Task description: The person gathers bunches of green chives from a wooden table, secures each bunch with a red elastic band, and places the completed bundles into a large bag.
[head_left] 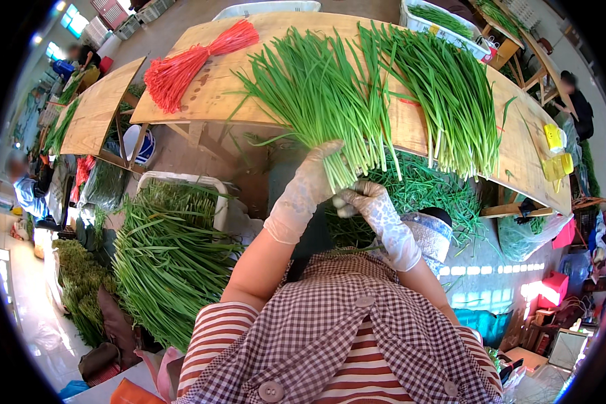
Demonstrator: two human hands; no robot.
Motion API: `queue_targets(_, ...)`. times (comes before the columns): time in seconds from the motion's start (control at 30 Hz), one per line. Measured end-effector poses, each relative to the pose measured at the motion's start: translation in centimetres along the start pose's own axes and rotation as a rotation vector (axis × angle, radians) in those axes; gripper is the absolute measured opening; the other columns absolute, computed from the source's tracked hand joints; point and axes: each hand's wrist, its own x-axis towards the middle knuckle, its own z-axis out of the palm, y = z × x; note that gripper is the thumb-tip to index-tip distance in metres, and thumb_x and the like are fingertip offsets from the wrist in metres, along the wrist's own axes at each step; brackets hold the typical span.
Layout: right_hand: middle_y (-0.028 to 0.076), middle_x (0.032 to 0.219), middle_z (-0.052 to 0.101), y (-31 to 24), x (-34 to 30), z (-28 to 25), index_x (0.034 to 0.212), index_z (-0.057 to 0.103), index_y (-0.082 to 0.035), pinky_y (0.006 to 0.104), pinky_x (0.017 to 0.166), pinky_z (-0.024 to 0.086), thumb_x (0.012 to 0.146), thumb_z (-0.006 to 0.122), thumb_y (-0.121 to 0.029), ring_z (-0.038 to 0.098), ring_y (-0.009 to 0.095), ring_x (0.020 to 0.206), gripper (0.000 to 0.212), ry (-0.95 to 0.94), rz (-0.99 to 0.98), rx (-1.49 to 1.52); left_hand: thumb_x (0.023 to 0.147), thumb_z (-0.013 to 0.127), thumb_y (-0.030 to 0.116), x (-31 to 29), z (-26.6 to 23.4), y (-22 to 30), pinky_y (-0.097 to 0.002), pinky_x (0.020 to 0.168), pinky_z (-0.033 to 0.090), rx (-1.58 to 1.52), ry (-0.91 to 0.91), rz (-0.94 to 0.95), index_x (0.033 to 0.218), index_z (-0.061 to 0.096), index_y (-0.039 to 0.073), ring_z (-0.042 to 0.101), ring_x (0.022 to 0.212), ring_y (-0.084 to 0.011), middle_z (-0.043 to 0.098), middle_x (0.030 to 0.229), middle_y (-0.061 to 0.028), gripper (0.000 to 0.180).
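A bunch of green garlic chives (316, 87) lies over the near edge of the wooden table, its pale stem ends toward me. My left hand (314, 176), in a thin whitish glove, is closed around the stems near their cut ends. Just right of those ends, my gloved right hand (367, 202) has its fingers curled together; whether a stem is between them is too small to tell. A second bunch of chives (444, 94) rests to the right on the table, with a bit of red tie showing beside it.
A bundle of red ties (198, 62) lies at the table's left. Below left stands a white crate (220, 209) heaped with chives. Loose green trimmings (424, 195) cover the floor under the table (215, 101). Yellow containers (556, 166) sit at its right end. Other people work farther off.
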Motion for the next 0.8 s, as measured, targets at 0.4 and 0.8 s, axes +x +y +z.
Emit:
queue_targets(0.4,0.011,0.072,0.063,1.6,-5.6,-8.1,0.090,0.063,0.003,0.0286,0.052,0.048,0.082,0.054,-0.013,0.058,0.018,0.057,0.020,-0.081,0.037,-0.345,0.082,0.053,0.013,-1.6,1.3,0.9,-0.0411,0.077,0.052,0.139,0.120,0.065,0.109,0.049,-0.001,0.060,0.090,-0.0289,0.059,0.102,-0.0156,0.030)
queue_targets(0.8,0.014,0.088,0.061,-2.5,3.4,-2.3,0.111,0.053,0.002,0.0267,0.067,0.048,0.085,0.056,-0.029,0.059,0.019,0.077,0.040,0.434,-0.210,-0.292,0.083,0.052,0.014,0.2,0.2,1.8,-0.0406,0.074,0.052,0.253,0.179,0.124,0.100,0.051,0.000,0.060,0.079,-0.0249,0.059,0.090,-0.0130,0.022)
